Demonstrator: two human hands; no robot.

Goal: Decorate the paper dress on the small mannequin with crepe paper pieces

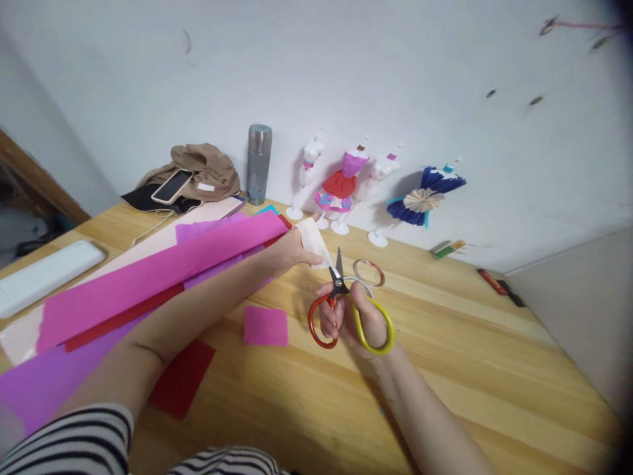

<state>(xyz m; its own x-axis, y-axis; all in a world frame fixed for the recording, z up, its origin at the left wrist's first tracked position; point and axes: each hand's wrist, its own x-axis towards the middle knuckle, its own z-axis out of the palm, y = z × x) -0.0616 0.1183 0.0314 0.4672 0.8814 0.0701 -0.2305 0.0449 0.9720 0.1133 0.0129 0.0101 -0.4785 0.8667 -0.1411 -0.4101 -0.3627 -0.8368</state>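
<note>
Plain, pale grey-white wall (395, 66) behind the work surface; a few dark oval spots toward its upper right, one with a thin reddish line running from it. At right, a second, flat greyish surface (583, 284) meets the wall in a slanting seam. Furniture: a broad light-brown wooden table (445, 369), streaky grain, far edge along the wall. Far left, a brown wooden edge (42, 175) above a dark area, contents unclear. Light soft and cool; faint shadows on the wall.

Wooden table (475, 336) | pink square (266, 326) | red sheet (185, 380) | flask (259, 165) | small mannequins (312, 153)
</note>
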